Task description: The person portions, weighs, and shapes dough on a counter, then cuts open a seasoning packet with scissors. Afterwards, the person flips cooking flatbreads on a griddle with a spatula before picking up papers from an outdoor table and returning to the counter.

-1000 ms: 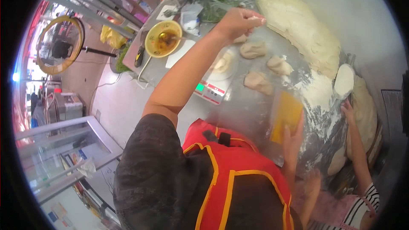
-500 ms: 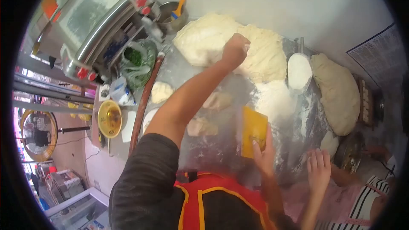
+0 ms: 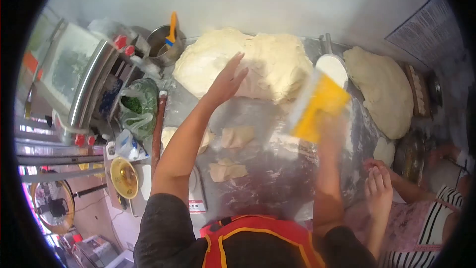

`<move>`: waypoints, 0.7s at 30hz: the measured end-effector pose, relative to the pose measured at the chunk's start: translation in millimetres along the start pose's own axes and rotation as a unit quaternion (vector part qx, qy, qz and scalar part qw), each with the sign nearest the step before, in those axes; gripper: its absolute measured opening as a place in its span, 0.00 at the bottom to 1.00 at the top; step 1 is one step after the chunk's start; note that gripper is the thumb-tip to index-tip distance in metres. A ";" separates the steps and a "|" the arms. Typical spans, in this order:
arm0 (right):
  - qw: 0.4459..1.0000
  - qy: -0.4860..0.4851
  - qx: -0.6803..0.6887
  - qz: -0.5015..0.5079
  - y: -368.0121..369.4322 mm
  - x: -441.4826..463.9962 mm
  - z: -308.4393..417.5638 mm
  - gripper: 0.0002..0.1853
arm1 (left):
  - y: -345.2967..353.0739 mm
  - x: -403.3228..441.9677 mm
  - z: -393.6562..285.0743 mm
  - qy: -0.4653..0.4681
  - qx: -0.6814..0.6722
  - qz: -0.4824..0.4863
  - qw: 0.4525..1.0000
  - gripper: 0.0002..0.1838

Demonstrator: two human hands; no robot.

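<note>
A wide, soft slab of pale dough (image 3: 282,59) lies along the back of the metal worktop. My left hand (image 3: 227,83) is over the slab's front left part with fingers stretched out, gripping nothing; whether it touches the dough I cannot tell. Smeared by motion, my right hand (image 3: 331,128) holds a yellow dough scraper (image 3: 327,100) tilted near the slab's right front edge. Its blade is pale and blurred. Two small dough pieces (image 3: 238,137) lie in front of the slab, and another is partly behind my left forearm. Loose flour (image 3: 292,144) streaks the worktop.
A scoop of flour (image 3: 332,69) and a second long dough mass (image 3: 382,92) are on the right. Another person's hands (image 3: 379,183) are at the front right. A rolling pin (image 3: 158,129), a bag of chopped greens (image 3: 139,104) and a scale (image 3: 197,196) stand left.
My left hand has gone from a fist on the dough to stretched fingers, drawn back leftward. My right hand has swung the scraper up toward the slab. The flour heap there is now thinner.
</note>
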State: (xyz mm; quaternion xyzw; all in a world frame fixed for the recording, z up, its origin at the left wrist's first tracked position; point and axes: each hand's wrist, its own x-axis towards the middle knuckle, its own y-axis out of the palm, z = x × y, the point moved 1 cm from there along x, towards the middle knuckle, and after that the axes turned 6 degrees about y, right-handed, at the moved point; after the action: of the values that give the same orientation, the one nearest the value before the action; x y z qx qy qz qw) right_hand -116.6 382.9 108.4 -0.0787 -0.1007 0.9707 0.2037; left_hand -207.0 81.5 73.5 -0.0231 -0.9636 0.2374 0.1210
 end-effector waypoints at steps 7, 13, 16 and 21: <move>0.984 0.020 0.015 -0.178 -120.6 -3.5 -35.1 0.21 | -112.9 -184.3 -13.2 -0.121 0.114 -0.209 0.964 0.21; 0.980 -0.168 -0.052 -0.093 -162.1 -3.9 -57.0 0.20 | -134.1 -336.4 -39.5 -0.281 0.161 -0.255 0.911 0.23; 0.979 -0.177 -0.053 -0.084 -148.1 -9.8 -44.7 0.19 | -112.2 -382.7 -28.1 -0.240 0.223 -0.188 0.926 0.32; 0.928 -0.008 0.355 -0.112 -113.0 -10.2 -12.4 0.15 | -74.0 -378.6 -29.8 -0.155 0.326 -0.079 0.929 0.45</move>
State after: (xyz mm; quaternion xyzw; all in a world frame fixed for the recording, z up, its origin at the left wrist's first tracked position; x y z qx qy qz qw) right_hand -62.0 482.0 123.3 0.0181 0.2404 0.9144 0.3252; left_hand 168.4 -9.3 49.1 0.1309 -0.8386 0.5287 -0.0111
